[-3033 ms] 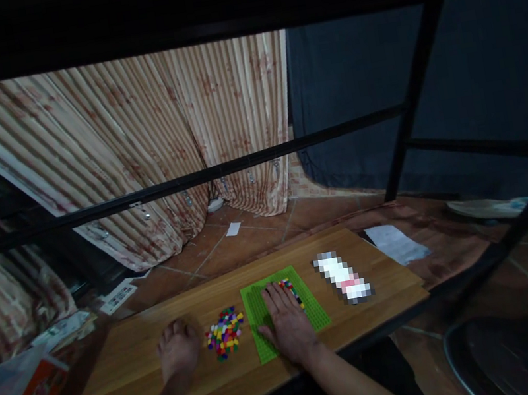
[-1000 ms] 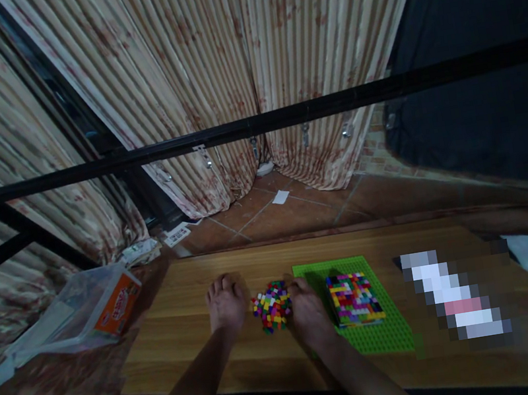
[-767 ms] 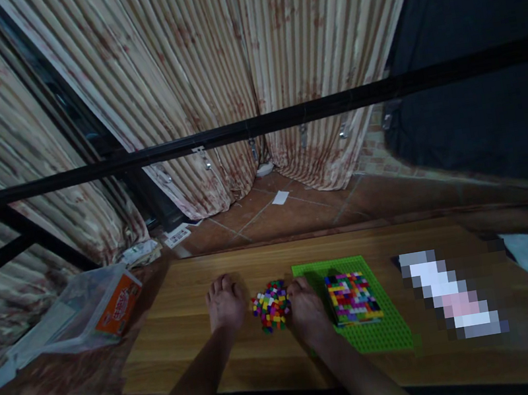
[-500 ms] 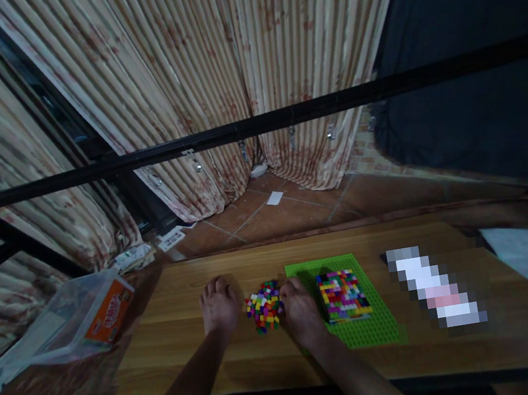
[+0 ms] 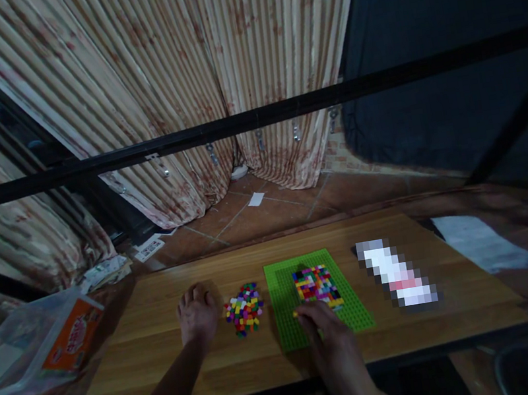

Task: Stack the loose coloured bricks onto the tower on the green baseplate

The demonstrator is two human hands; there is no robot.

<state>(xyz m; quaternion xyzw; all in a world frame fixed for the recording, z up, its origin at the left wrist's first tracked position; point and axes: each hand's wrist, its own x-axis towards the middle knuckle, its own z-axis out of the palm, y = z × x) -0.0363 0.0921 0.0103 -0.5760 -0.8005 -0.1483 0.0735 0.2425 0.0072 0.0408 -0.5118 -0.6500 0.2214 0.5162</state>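
My right hand [image 5: 330,334] is over the near part of the green baseplate [image 5: 278,288], thumb and finger pinched on a small yellow brick [image 5: 296,314]. Just beyond its fingers a block of multicoloured bricks [image 5: 315,283] stands on the baseplate; the hand hides its near left corner. To the left lies a loose pile of small coloured bricks [image 5: 245,307] on the wooden table. Beside that pile, on its left, my left hand [image 5: 197,315] rests palm down with its fingers lying on the tabletop, holding nothing.
A pixelated flat item [image 5: 396,273] lies on the table [image 5: 152,348] right of the baseplate. Past the right edge is a white sheet [image 5: 484,243]. A clear plastic bin with an orange label [image 5: 72,334] stands at the left. A black bar [image 5: 233,127] crosses before the curtains.
My right hand has moved from the loose pile rightward to the baseplate, a yellow brick now showing in its pinch. My left hand stays by the pile. The camera view has turned right.
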